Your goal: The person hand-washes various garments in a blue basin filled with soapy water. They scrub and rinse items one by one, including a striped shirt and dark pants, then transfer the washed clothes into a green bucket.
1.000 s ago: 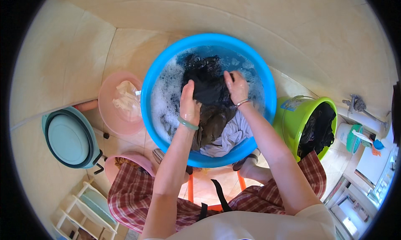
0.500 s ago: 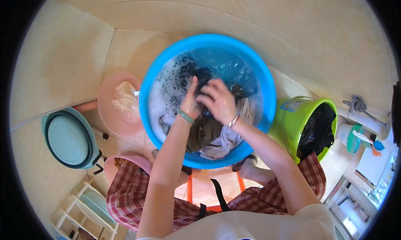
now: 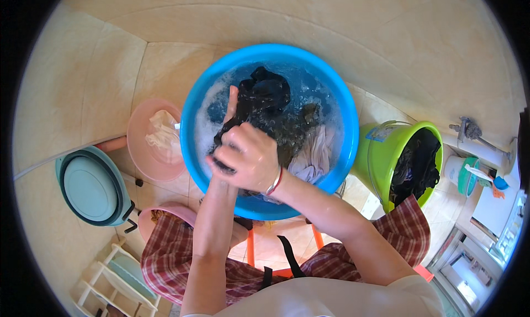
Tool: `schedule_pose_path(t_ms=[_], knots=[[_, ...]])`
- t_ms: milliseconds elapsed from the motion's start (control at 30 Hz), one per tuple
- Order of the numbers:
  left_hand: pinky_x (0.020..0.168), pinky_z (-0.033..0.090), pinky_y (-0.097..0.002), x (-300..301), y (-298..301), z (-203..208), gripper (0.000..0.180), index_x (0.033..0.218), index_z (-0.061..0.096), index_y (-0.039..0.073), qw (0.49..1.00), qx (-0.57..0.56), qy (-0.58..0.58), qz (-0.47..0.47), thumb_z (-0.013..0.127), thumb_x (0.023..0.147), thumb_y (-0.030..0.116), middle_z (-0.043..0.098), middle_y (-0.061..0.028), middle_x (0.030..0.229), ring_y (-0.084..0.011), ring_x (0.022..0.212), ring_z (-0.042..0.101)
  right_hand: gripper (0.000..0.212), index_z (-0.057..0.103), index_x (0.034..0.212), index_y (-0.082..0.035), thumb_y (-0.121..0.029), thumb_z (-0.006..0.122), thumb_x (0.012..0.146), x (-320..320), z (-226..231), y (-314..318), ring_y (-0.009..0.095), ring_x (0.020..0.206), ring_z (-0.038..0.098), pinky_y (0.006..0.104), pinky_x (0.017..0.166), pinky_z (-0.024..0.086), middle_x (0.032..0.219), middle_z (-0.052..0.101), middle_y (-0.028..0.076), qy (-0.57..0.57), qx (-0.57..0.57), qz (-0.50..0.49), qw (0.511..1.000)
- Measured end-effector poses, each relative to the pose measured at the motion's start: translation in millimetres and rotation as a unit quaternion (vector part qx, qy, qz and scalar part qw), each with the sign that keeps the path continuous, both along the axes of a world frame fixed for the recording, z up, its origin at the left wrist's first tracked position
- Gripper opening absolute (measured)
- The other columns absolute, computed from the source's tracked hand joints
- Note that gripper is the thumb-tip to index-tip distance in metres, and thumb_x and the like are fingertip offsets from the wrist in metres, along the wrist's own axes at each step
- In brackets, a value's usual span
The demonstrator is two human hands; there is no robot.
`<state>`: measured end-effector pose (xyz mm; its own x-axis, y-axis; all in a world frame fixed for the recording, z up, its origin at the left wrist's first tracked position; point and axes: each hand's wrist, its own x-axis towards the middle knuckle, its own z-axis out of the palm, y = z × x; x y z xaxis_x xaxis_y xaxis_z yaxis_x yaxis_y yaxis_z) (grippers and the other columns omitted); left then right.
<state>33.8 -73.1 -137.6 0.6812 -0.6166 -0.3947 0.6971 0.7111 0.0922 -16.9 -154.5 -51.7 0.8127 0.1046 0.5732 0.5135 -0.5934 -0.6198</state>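
Soapy water and clothes fill a large blue basin (image 3: 353, 135). Above the water, a wet black garment (image 3: 265, 93) is bunched between my hands. My right hand (image 3: 251, 154) is closed on its near end and crosses over my left wrist. My left hand (image 3: 232, 103) is mostly hidden behind the right hand and the cloth; one digit points up along the garment, whose folds lie against the palm side. A pale grey garment (image 3: 313, 157) lies half in the water, right of my hands, beside darker submerged cloth.
On the left stand a pink basin (image 3: 135, 143) holding pale cloth and a folded teal basin (image 3: 91, 187). A tilted green bucket (image 3: 381, 162) with dark clothes is on the right. Another pink basin (image 3: 146, 220) sits by my knee; a tap (image 3: 466, 128) juts from the wall.
The black garment has come up out of the water into my hands. My right hand has moved left and nearer, over my left wrist, and its fingers have closed.
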Motion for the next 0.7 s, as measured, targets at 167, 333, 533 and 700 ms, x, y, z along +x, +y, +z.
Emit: schedule_pose_path(t_ms=[167,333,533,700], knots=[[0.077,0.050,-0.0306,-7.3,-12.3,11.9,0.026,0.108,0.063,0.005,0.891,0.412,-0.113,0.155,0.053,0.095,0.026,0.066,-0.0055,0.094,-0.0150,0.083,0.062,0.015,0.058,0.069,-0.007,-0.013,0.071,0.069,22.7,-31.6,-32.6,0.030,0.065,0.059,0.0385,0.054,0.047,0.073,0.056,0.012,0.065,0.088,-0.038,0.993],[0.092,0.041,-0.0259,-23.1,-50.3,16.3,0.031,0.107,0.067,0.002,0.871,0.472,-0.080,0.106,0.061,0.093,0.029,0.066,-0.0035,0.106,-0.0118,0.099,0.057,0.012,0.061,0.074,-0.009,-0.018,0.062,0.081,14.0,-115.3,-115.3,0.033,0.071,0.060,0.0416,0.059,0.050,0.077,0.060,0.009,0.196,-0.091,-0.211,0.953],[0.107,0.032,-0.0471,-30.3,-35.8,-9.8,0.066,0.149,0.026,0.022,0.913,0.375,-0.113,-0.119,0.055,0.094,0.044,0.015,-0.0112,0.156,-0.0319,0.135,0.031,0.020,0.062,0.084,-0.005,-0.018,0.068,0.070,-3.8,-115.4,-164.4,0.032,0.106,0.050,0.0460,0.090,0.037,0.110,0.056,0.011,0.236,-0.355,-0.270,0.863],[0.099,0.042,-0.0506,-37.9,-20.8,-31.3,0.063,0.150,0.020,0.027,0.945,0.324,-0.001,-0.032,0.053,0.097,0.037,0.024,-0.0142,0.151,-0.0393,0.127,0.041,0.061,0.050,0.124,-0.011,-0.030,0.076,0.071,19.0,-96.0,-102.5,0.038,0.116,0.047,0.0483,0.095,0.040,0.130,0.046,0.018,0.210,-0.179,-0.057,0.960]])
